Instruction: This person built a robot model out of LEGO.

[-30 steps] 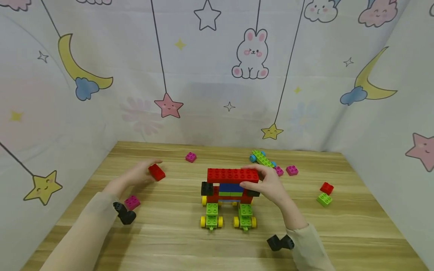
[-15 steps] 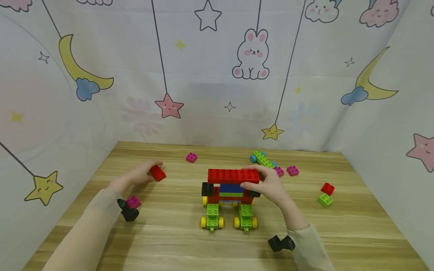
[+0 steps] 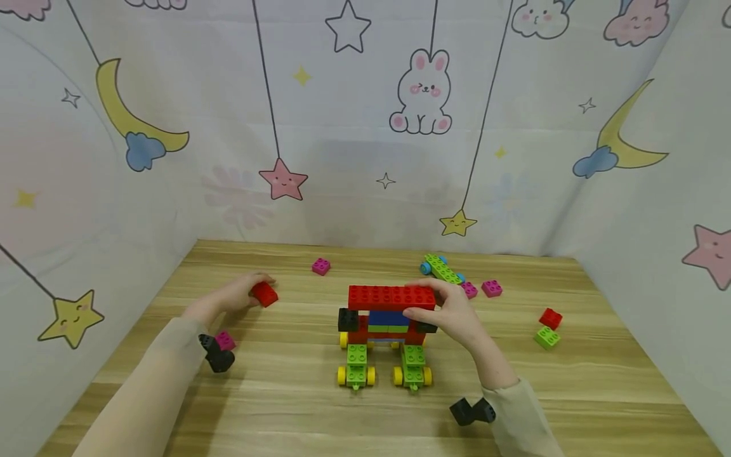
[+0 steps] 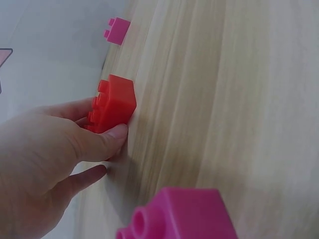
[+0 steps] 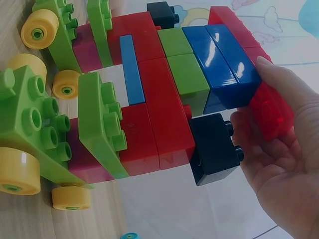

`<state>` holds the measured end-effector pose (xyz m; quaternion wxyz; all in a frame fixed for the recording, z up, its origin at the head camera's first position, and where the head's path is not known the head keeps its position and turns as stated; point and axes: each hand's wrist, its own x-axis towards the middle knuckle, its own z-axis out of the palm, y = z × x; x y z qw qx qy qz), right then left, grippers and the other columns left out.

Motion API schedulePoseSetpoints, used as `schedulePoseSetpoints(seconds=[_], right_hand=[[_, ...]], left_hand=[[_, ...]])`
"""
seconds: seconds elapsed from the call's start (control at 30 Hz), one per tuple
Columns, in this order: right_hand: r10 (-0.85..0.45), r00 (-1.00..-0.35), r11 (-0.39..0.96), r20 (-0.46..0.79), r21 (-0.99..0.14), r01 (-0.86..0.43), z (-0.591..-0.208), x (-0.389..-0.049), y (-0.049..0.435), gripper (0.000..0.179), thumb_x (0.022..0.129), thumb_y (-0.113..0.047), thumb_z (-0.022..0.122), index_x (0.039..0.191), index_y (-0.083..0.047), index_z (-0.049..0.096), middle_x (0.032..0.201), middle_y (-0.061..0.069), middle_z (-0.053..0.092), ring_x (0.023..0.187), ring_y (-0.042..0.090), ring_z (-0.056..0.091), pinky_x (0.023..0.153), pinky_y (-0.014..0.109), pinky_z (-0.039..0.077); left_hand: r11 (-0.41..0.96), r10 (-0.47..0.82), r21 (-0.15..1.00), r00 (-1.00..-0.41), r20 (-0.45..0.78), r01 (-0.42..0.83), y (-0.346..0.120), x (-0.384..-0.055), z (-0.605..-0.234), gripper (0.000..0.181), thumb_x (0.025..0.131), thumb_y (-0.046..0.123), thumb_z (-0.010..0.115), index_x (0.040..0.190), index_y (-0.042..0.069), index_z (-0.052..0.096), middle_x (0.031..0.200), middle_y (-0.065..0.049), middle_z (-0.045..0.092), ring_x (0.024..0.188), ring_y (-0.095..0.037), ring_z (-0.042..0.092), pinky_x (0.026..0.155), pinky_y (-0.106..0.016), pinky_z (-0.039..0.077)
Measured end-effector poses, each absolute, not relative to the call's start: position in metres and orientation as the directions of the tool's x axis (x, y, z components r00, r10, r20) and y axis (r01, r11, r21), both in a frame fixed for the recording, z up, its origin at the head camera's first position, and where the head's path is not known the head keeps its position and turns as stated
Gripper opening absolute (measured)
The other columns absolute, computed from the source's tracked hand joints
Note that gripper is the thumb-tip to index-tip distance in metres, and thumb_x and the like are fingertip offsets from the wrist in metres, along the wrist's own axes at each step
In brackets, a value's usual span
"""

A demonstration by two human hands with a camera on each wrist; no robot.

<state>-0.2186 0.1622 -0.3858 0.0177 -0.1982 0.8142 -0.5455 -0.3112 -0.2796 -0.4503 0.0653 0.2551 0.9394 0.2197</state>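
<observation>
My left hand (image 3: 237,294) pinches a red building brick (image 3: 265,294) at the left of the table. In the left wrist view the thumb (image 4: 112,139) lies on the brick's near side, with fingers behind it. My right hand (image 3: 459,314) grips the right end of the red top layer (image 3: 391,297) of a brick-built vehicle. In the right wrist view the build shows blue bricks (image 5: 214,62), lime bricks (image 5: 187,74), red bricks below these and black bricks (image 5: 215,148) at its sides. Two lime wheeled bases (image 3: 356,367) with yellow wheels carry it. Its far side is hidden.
Magenta bricks lie by the left forearm (image 3: 226,341), at the back (image 3: 321,266) and back right (image 3: 492,288). Behind the build is a lime base with blue wheels (image 3: 442,269). A red brick (image 3: 551,317) and a lime brick (image 3: 547,337) lie right. Patterned cloth (image 3: 354,216) surrounds the table.
My left hand's fingers have drawn in around the red brick, which stays in nearly the same spot. My right hand and the brick-built vehicle have not visibly moved.
</observation>
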Motion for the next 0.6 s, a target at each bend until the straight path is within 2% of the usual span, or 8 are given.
schedulePoseSetpoints(seconds=[0.3, 0.6], right_hand=[[-0.345, -0.920, 0.310, 0.186, -0.903, -0.298, -0.3860, -0.2188, 0.1615, 0.048, 0.084, -0.014, 0.077, 0.127, -0.001, 0.062, 0.108, 0.018, 0.070, 0.088, 0.013, 0.067, 0.073, 0.027, 0.057], [-0.343, -0.920, 0.316, 0.191, -0.899, -0.304, -0.3851, -0.2183, 0.1614, 0.045, 0.084, -0.014, 0.077, 0.126, -0.004, 0.063, 0.108, 0.017, 0.071, 0.087, 0.013, 0.067, 0.072, 0.027, 0.057]], left_hand=[[0.765, 0.514, 0.441, -0.858, 0.021, 0.469, -0.2810, -0.3102, -0.4513, 0.042, 0.080, -0.019, 0.063, 0.121, -0.010, 0.058, 0.124, -0.033, 0.056, 0.114, -0.050, 0.054, 0.096, -0.057, 0.047], [0.774, 0.490, 0.448, -0.871, 0.024, 0.448, -0.2829, -0.3097, -0.4478, 0.034, 0.084, -0.013, 0.063, 0.118, -0.014, 0.057, 0.117, -0.033, 0.059, 0.109, -0.047, 0.056, 0.095, -0.057, 0.046]])
